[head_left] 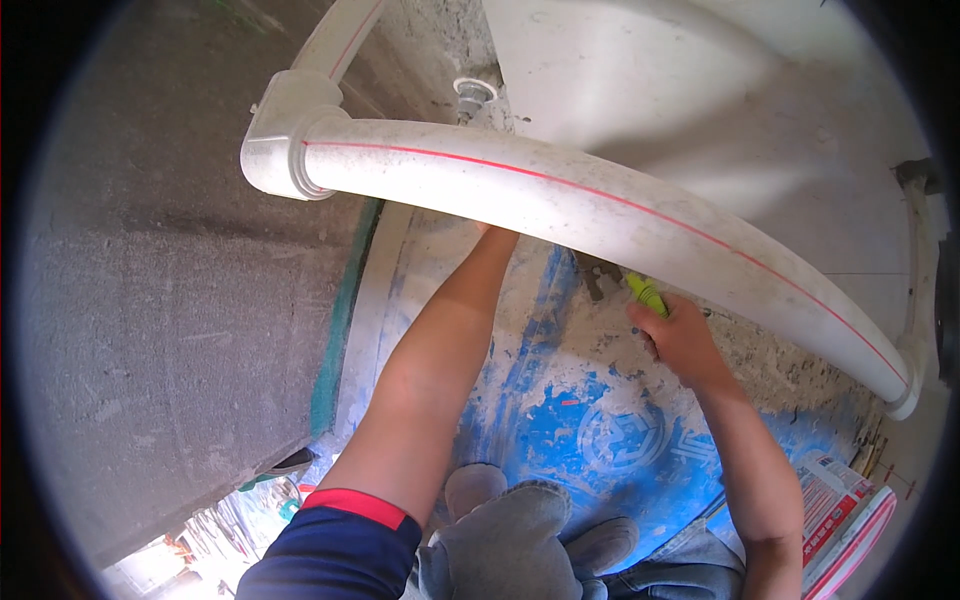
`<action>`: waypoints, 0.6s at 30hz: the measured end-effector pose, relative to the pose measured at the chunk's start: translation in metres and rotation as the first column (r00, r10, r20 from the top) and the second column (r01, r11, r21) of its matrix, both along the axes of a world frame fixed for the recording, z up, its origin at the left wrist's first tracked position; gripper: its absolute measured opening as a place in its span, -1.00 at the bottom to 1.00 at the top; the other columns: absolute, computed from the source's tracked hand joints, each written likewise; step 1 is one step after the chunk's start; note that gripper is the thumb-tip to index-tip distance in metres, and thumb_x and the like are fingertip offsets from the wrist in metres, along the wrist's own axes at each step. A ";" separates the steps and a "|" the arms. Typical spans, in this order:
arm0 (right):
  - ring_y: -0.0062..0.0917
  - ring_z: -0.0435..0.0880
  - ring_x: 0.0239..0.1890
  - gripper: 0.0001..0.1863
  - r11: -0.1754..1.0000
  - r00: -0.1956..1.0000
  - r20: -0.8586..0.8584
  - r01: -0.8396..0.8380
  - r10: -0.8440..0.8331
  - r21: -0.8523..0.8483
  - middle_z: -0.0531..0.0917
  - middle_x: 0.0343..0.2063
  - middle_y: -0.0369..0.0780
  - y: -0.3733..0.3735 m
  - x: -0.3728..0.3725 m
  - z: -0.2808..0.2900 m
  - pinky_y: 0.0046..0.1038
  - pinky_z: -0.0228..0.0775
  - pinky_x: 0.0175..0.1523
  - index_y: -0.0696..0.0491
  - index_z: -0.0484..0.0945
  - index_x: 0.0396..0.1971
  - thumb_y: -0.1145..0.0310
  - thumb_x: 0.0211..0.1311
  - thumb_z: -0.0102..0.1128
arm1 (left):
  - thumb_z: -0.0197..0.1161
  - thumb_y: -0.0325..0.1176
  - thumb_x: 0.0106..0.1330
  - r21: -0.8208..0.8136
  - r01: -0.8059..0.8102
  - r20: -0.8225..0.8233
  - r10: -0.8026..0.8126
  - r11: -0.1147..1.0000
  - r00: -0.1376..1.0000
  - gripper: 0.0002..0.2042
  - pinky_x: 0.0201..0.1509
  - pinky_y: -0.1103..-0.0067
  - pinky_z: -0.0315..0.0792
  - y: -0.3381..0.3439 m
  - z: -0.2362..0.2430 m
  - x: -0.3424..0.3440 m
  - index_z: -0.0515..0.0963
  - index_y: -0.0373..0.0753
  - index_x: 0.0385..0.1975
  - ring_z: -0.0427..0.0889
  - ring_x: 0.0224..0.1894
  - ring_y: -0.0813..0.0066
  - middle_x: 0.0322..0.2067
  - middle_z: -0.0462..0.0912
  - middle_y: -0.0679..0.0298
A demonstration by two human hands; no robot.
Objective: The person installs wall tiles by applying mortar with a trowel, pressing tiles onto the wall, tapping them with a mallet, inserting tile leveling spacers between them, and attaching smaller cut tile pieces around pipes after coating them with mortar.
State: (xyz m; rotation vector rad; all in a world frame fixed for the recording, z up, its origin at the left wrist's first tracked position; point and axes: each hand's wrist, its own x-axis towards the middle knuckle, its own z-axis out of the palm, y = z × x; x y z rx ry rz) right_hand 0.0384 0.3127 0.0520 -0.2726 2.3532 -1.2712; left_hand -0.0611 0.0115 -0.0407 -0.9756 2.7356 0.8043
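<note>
My left arm reaches up under a thick white pipe with a red line (560, 185), and my left hand (484, 227) is almost entirely hidden behind it. My right hand (668, 330) is closed round the yellow-green handle of a tool (646, 292), just below the pipe. Dark, mortar-like material (597, 278) lies beside the tool; the tool's head cannot be made out. Beneath both arms is a blue sheet (560, 420), dusty and smeared with pale residue.
A grey wall (180, 330) rises at the left, a pale panel (680, 80) behind the pipe. A pipe elbow (285, 130) sits upper left, a grey fitting (472, 95) near it. A red-and-white package (835, 505) lies lower right. My shoes (600, 545) stand on the sheet.
</note>
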 end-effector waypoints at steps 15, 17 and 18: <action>-0.55 0.49 -0.62 -0.64 0.997 1.000 -0.006 0.002 -0.001 0.082 0.53 -0.64 -0.25 -0.009 0.022 -0.012 -0.42 0.34 -0.46 0.13 0.50 -0.38 0.09 0.29 0.21 | 0.08 0.08 0.40 0.432 0.065 0.215 -0.173 0.899 0.961 -0.40 0.26 0.43 0.34 -0.001 0.055 0.005 0.32 -0.19 0.29 0.43 0.21 0.33 0.24 0.37 0.11; -0.50 0.53 -0.58 -0.63 0.988 0.996 0.051 0.067 -0.074 0.142 0.56 -0.61 -0.20 -0.013 0.028 -0.010 -0.38 0.38 -0.40 0.15 0.51 -0.33 0.08 0.30 0.20 | 0.02 0.10 0.41 0.405 0.081 0.175 -0.164 0.911 0.971 -0.39 0.32 0.42 0.23 -0.008 0.035 0.005 0.27 -0.17 0.32 0.33 0.27 0.31 0.29 0.30 0.13; -0.48 0.54 -0.58 -0.62 0.983 0.993 0.066 0.086 -0.097 0.159 0.57 -0.60 -0.19 -0.012 0.031 -0.008 -0.37 0.39 -0.38 0.16 0.51 -0.31 0.07 0.30 0.19 | -0.01 0.11 0.41 0.357 0.098 0.129 -0.152 0.929 0.980 -0.38 0.35 0.41 0.17 -0.010 0.021 0.002 0.25 -0.15 0.34 0.28 0.30 0.30 0.31 0.26 0.14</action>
